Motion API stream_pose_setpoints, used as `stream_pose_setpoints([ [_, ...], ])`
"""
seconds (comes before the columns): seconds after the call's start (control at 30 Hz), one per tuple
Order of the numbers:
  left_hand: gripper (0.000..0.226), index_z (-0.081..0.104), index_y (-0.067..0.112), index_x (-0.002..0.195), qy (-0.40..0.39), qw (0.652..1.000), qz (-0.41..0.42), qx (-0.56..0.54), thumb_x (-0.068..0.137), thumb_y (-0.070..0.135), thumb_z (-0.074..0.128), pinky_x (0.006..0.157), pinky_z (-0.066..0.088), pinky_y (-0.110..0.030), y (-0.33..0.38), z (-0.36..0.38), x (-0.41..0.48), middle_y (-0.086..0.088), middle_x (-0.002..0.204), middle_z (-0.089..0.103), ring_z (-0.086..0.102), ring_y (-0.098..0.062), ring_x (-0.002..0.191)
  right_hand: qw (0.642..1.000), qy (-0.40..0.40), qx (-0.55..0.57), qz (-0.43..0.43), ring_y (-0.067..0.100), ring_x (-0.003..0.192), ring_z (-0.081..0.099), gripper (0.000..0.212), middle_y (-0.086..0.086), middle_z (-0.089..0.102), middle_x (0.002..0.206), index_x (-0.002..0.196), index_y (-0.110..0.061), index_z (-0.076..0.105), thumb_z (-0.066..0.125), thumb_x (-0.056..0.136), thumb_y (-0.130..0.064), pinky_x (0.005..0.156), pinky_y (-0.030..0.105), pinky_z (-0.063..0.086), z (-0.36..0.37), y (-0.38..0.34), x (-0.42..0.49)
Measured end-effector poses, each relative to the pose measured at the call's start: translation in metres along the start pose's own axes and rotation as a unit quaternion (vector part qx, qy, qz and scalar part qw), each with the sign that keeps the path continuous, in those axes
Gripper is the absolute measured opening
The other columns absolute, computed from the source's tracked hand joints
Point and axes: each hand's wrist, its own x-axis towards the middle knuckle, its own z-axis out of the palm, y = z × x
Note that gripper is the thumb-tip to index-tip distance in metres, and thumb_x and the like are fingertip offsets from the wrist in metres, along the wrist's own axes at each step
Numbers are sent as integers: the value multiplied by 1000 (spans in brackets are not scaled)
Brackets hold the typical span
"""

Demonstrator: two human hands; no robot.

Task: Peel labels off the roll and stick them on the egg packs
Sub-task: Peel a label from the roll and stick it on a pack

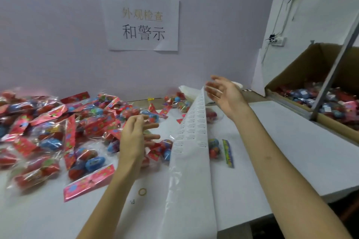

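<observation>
Far left of the frame, a heap of egg packs [48, 122] in clear bags with pink header cards sprawls over the white table [281, 141], crowding right up under the left hand [134, 137]. That hand hovers above the pile's right edge, fingers loosely spread and pointing right. It's blurred, and nothing can be made out between them. Below it, a small rubber band [142, 191] lies on bare tabletop. On the wall above centre hangs a taped paper sign [142, 20] with Chinese characters. Now the label strip [192, 141]: a long white band printed with rows of small labels, running from the bottom edge of the frame up and slightly right, standing between the two hands. Its top end meets the fingertips of the right hand [223, 93], which is raised, palm facing left, fingers straight and fanned. Just right of the strip sits a lone egg pack [214, 147] with a green header card. At far right, a tilted cardboard box [303, 68] holds more packs, a grey metal bar crossing in front of it.
</observation>
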Motion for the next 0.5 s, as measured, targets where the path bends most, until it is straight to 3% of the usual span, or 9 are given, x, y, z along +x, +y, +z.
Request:
stream_pose_setpoints([
  [0.13, 25, 62, 17, 111, 56, 998, 1, 15, 110, 27, 38, 61, 53, -26, -2, -2, 2, -4, 101, 74, 72, -20, 81, 971, -147, -183, -35, 24, 84, 74, 14, 13, 73, 99, 110, -9, 67, 57, 101, -6, 72, 30, 61, 59, 25, -27],
  [0.27, 22, 60, 19, 108, 85, 996, -21, -1, 109, 25, 39, 68, 48, -29, -4, -6, 6, -8, 106, 72, 69, -26, 96, 839, -293, -457, -41, 13, 102, 69, 29, -1, 71, 114, 124, -19, 66, 70, 95, -20, 89, 29, 57, 80, 69, -50],
  [0.33, 24, 60, 15, 113, 91, 995, -39, -10, 109, 23, 38, 73, 50, -31, -4, -6, 7, -8, 107, 71, 69, -26, 99, 814, -307, -493, -29, 12, 106, 68, 32, -2, 71, 115, 124, -19, 68, 70, 93, -14, 95, 31, 56, 76, 92, -61],
  [0.5, 29, 59, 10, 119, 98, 994, -55, -9, 110, 25, 37, 87, 55, -37, -3, -4, 7, -7, 109, 69, 67, -25, 103, 815, -244, -525, -20, 15, 106, 67, 37, -1, 73, 115, 114, -22, 73, 46, 95, -5, 100, 40, 52, 68, 113, -75],
])
